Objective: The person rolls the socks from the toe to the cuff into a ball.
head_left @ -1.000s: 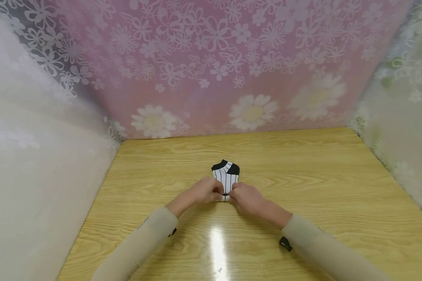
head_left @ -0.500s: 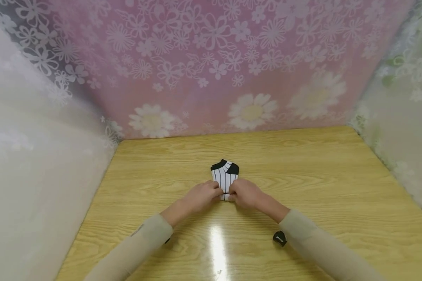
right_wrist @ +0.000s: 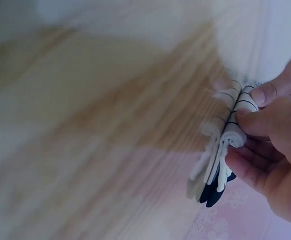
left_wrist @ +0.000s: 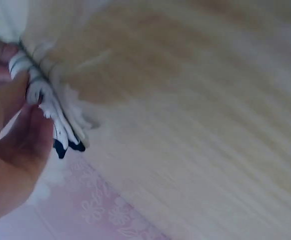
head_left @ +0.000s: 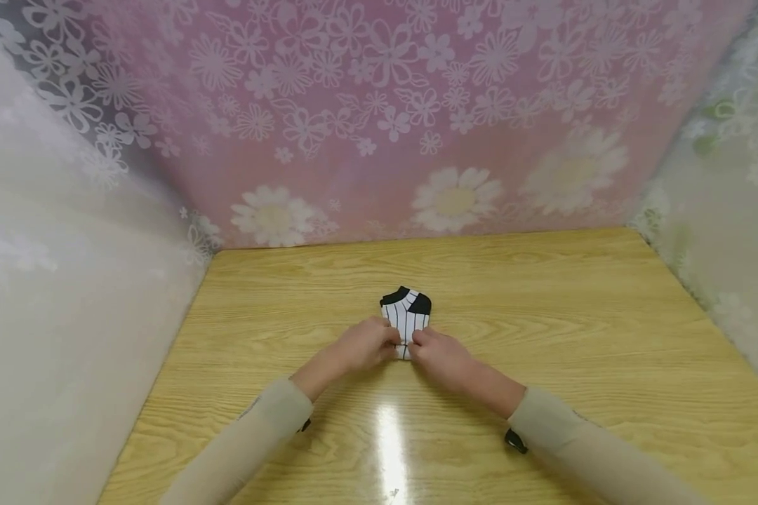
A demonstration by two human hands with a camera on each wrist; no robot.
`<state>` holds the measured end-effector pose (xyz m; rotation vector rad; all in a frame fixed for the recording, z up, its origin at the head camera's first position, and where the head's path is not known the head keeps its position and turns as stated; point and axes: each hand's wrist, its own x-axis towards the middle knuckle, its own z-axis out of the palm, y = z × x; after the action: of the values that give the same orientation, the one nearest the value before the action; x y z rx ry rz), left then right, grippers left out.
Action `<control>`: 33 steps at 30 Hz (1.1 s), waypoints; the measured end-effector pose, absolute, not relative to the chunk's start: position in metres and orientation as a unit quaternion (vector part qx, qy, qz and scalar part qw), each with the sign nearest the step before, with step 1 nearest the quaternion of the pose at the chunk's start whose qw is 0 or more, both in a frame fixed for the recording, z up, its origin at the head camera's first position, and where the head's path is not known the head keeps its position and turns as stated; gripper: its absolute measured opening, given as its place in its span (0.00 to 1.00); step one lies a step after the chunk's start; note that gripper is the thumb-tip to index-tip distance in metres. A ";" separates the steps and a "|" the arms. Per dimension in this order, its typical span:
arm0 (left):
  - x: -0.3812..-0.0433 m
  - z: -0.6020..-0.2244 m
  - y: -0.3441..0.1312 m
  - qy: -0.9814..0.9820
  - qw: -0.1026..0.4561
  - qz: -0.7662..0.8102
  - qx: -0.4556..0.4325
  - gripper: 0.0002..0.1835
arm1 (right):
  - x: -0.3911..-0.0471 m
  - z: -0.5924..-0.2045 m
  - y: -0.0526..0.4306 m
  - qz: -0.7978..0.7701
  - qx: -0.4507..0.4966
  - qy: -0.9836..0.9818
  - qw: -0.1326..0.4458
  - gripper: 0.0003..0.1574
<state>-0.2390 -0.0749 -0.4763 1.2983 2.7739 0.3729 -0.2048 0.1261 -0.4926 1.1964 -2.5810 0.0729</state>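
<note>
A stacked pair of white socks (head_left: pixel 406 324) with dark stripes and black heel and cuff lies on the table, its near end rolled over. My left hand (head_left: pixel 368 345) pinches the left side of that roll. At the right side, my right hand (head_left: pixel 443 356) grips the roll between thumb and fingers. In the left wrist view the rolled socks (left_wrist: pixel 38 82) show a coiled end beside the thumb. The right wrist view has the coil of the socks (right_wrist: pixel 234 135) at the fingertips, with the flat layers and black parts hanging beyond it.
The wood-grain table (head_left: pixel 543 301) stretches out on all sides of the socks. A pink flowered backdrop (head_left: pixel 366 140) stands along its far edge, with pale panels at left and right. Black straps (head_left: pixel 514 440) show under the sleeves.
Both hands have stayed at the near end of the socks, their fingers shifting slightly on the roll. The right forearm has moved a little right since half a second ago.
</note>
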 end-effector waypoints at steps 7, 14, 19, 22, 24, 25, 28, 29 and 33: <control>-0.226 -0.482 -0.074 0.880 -0.101 0.069 0.458 0.03 | -0.212 -0.486 0.128 0.114 0.383 -0.914 0.065 0.03; -0.232 -0.482 -0.069 0.902 -0.021 0.106 0.418 0.06 | -0.208 -0.487 0.131 0.068 0.408 -0.902 0.125 0.02; -0.245 -0.477 -0.070 0.904 0.067 0.176 0.385 0.05 | -0.206 -0.491 0.126 -0.003 0.426 -0.887 0.179 0.05; -0.248 -0.478 -0.074 0.902 0.072 0.186 0.384 0.04 | -0.209 -0.491 0.123 0.007 0.418 -0.896 0.147 0.04; -0.246 -0.478 -0.078 0.901 0.052 0.175 0.393 0.03 | -0.212 -0.489 0.122 0.032 0.418 -0.900 0.115 0.03; -0.243 -0.479 -0.080 0.902 0.036 0.161 0.399 0.04 | -0.214 -0.487 0.121 0.051 0.417 -0.902 0.095 0.03; -0.234 -0.480 -0.082 0.900 -0.013 0.109 0.422 0.05 | -0.222 -0.481 0.124 0.115 0.413 -0.902 0.038 0.05; -0.232 -0.481 -0.081 0.899 -0.029 0.088 0.428 0.05 | -0.225 -0.480 0.125 0.132 0.412 -0.901 0.024 0.06; -0.229 -0.483 -0.076 0.895 -0.056 0.041 0.440 0.06 | -0.229 -0.477 0.129 0.153 0.399 -0.904 0.002 0.04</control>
<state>-0.2288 -0.0764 -0.4829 1.4345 2.9174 0.1326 -0.2292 0.1291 -0.4770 1.2530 -2.8359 0.4803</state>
